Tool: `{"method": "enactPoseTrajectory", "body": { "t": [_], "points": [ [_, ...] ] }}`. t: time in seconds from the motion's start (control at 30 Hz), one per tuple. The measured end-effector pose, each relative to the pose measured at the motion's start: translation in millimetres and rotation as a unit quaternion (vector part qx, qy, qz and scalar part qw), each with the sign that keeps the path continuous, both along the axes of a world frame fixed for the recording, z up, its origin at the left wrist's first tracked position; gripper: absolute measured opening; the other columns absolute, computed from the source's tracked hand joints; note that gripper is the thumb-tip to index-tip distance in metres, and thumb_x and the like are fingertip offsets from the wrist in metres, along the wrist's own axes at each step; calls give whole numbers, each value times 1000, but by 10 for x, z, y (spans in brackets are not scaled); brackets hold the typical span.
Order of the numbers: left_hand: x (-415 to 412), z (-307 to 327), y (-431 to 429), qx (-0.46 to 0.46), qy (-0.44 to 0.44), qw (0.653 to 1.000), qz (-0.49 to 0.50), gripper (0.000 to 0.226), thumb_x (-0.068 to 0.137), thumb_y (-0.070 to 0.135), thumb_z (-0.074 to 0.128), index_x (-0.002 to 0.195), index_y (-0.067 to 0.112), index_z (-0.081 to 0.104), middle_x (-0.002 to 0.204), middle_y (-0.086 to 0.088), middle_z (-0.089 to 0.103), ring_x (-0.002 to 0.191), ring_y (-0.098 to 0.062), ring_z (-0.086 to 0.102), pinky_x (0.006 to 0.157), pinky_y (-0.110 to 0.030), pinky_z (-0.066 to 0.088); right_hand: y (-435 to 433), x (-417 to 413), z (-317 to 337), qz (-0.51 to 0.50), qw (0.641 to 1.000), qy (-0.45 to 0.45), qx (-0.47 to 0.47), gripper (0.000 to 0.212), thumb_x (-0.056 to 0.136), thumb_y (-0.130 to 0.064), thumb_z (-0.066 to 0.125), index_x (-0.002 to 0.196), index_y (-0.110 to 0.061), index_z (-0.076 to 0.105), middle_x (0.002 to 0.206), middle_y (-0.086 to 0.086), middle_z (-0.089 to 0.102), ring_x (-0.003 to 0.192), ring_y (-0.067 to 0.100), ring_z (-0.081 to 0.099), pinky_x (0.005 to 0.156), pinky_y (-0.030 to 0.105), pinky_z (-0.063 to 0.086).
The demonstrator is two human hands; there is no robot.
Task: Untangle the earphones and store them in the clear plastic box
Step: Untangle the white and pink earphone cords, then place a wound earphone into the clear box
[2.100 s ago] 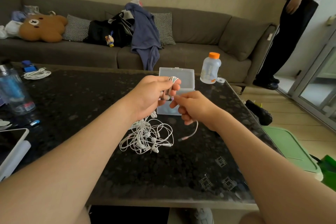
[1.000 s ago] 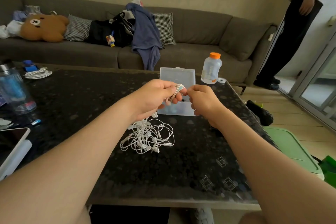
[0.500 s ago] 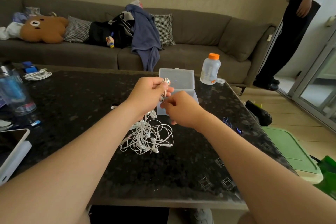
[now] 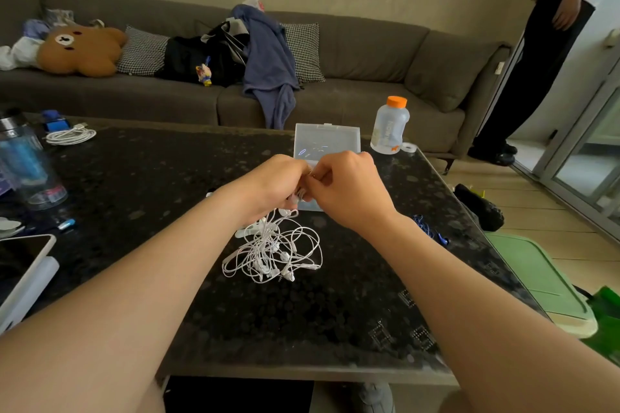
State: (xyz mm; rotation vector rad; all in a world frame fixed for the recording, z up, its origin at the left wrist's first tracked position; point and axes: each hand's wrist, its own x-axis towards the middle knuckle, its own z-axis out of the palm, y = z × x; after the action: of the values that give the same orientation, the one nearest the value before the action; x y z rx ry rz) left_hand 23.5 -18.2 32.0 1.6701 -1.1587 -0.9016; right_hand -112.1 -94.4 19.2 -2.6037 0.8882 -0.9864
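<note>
Left hand [image 4: 275, 183] & right hand [image 4: 349, 191] are pinching a wound white earphone cord [image 4: 299, 194] just before the open clear plastic box [image 4: 327, 141]; prob. best gripping it tight while tucking its end.

Dark table [image 4: 335, 312], tangled earphones [image 4: 271, 251], clear box [image 4: 327, 141], bottle [image 4: 389, 127]

The dark speckled stone-look tabletop [image 4: 141, 174] shines glossy, the near white earphone cords [image 4: 266, 246] look smooth and rubbery, the far clear box [image 4: 327, 139] is glossy plastic, the grey sofa [image 4: 365, 50] matt cloth.
</note>
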Motion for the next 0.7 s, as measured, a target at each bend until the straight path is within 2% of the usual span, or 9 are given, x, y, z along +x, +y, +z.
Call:
{"method": "enactPoseTrajectory", "body": {
  "t": [0.1,0.13,0.2,0.27,0.37,0.43,0.5,0.7],
  "points": [
    [-7,34,25,4,93,995,-29,30,103,18,38,96,5,64,67,-2,61,77,-18,56,87,-41,47,-27,-10,-2,-33,999,-41,-4,21,87,-44,79,81,-26,69,71,-11,66,67,10,63,64,33,57],
    [-4,50,27,1,111,993,-47,23,95,14,42,97,3,62,72,-5,60,77,-18,56,88,-42,47,-35,-17,3,-37,997,-61,7,24,86,-45,80,87,-25,67,71,-11,64,66,8,62,62,28,53],
    [7,71,36,-7,123,989,-84,32,77,7,47,105,4,61,82,-14,55,78,-18,55,89,-42,50,-39,-22,24,-30,994,-97,38,26,86,-45,81,94,-23,71,76,-10,66,69,6,63,63,25,52],
    [29,72,19,-24,118,988,-100,28,82,-4,45,105,2,61,79,-14,51,73,-19,49,85,-40,52,-40,-11,46,-22,989,-119,80,24,88,-48,80,95,-25,77,85,-10,72,77,7,68,71,28,58],
    [58,77,2,-55,107,988,-100,26,93,-9,37,90,3,59,76,-11,49,64,-14,47,79,-38,50,-43,-14,84,16,970,-143,198,23,99,-42,71,102,-22,80,82,-6,78,77,10,75,75,35,66],
    [91,91,0,-71,113,988,-84,25,91,-7,35,83,5,55,75,-10,46,62,-13,48,79,-39,47,-30,-64,132,76,935,-160,309,26,106,-35,63,114,-15,78,88,2,80,81,17,78,75,42,67],
    [121,103,-4,-78,131,987,-58,24,88,-6,34,83,5,55,72,-9,43,61,-14,45,78,-39,46,-7,-111,160,129,900,-163,382,27,106,-32,63,117,-11,77,96,8,81,89,24,79,78,41,67],
    [116,124,-19,-78,183,980,15,27,94,2,33,77,14,50,62,-1,48,50,-8,43,72,-36,46,-20,-56,91,111,910,-161,366,17,97,-22,77,106,-9,80,92,7,81,91,23,79,82,34,65]
  ]
}}
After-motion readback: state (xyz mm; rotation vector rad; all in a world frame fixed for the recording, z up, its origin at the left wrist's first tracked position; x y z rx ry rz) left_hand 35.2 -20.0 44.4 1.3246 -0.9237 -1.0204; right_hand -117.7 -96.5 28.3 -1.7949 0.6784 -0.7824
